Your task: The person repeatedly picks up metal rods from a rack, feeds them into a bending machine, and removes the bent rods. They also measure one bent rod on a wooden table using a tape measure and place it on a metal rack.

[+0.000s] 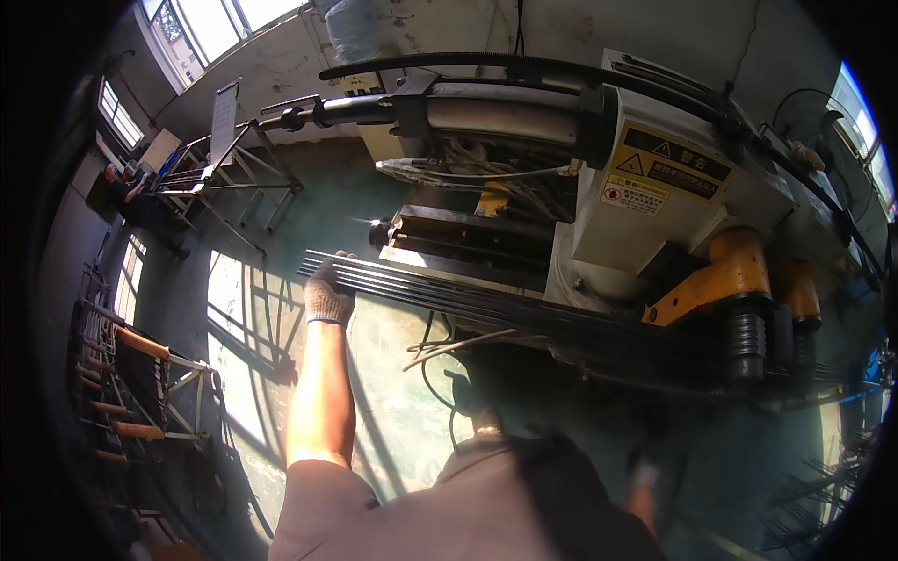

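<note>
Several long thin metal rods (421, 288) lie side by side, stretching from mid-left toward the machine's orange arms on the right. My left hand (327, 297), in a knitted glove, is closed around them near their left ends, with fingertips showing over the far side. The rods' right ends fade into shadow beneath the machine. Down at my right side hangs my right hand (644, 469), in a pale glove, away from the rods. Shadow hides its fingers, so I cannot tell whether it holds anything.
A large pale machine (599, 215) with warning labels and orange arms (711, 280) fills the far right. Bent rods (458, 347) stick out below the bundle. A rack with orange-wrapped bars (140, 343) stands left. Another person (140, 201) is beside a metal frame (224, 168) at far left.
</note>
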`<state>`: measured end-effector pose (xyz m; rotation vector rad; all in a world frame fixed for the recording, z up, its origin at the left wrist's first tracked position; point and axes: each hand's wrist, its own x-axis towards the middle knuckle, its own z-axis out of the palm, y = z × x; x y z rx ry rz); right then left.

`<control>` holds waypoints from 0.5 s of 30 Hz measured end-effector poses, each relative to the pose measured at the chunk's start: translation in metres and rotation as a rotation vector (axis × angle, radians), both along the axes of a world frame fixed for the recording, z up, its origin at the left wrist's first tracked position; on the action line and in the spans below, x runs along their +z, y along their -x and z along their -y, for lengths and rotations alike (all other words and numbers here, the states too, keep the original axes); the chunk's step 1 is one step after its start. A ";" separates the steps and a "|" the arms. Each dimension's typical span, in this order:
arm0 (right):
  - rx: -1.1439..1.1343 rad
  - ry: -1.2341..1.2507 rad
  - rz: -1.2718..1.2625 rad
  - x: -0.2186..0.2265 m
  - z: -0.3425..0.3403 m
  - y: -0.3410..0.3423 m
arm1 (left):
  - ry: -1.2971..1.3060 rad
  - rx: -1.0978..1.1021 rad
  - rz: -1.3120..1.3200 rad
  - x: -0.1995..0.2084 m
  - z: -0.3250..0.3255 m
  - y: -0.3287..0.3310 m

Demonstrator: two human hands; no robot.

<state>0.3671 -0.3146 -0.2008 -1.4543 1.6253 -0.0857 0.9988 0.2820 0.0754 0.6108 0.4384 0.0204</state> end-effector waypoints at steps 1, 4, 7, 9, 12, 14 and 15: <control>0.387 0.153 -0.251 -0.016 0.001 0.013 | -0.025 -0.012 0.042 -0.003 -0.018 -0.010; 1.080 0.456 -0.585 -0.063 0.005 0.043 | -0.062 0.029 0.110 -0.011 -0.059 -0.034; 1.143 0.504 -0.653 -0.099 -0.006 0.061 | -0.131 -0.073 0.152 -0.016 -0.086 -0.046; 1.178 0.602 -0.792 -0.119 -0.025 0.055 | -0.466 -0.325 0.304 -0.022 -0.091 -0.046; 0.623 0.301 -0.599 -0.106 -0.041 0.042 | -0.439 -0.353 0.277 -0.024 -0.091 -0.035; 0.677 0.466 -0.398 -0.064 -0.047 0.027 | -0.691 -0.426 0.335 -0.019 -0.092 -0.022; 0.556 0.534 -0.285 -0.038 -0.048 0.014 | -1.094 -0.505 0.458 -0.016 -0.092 -0.016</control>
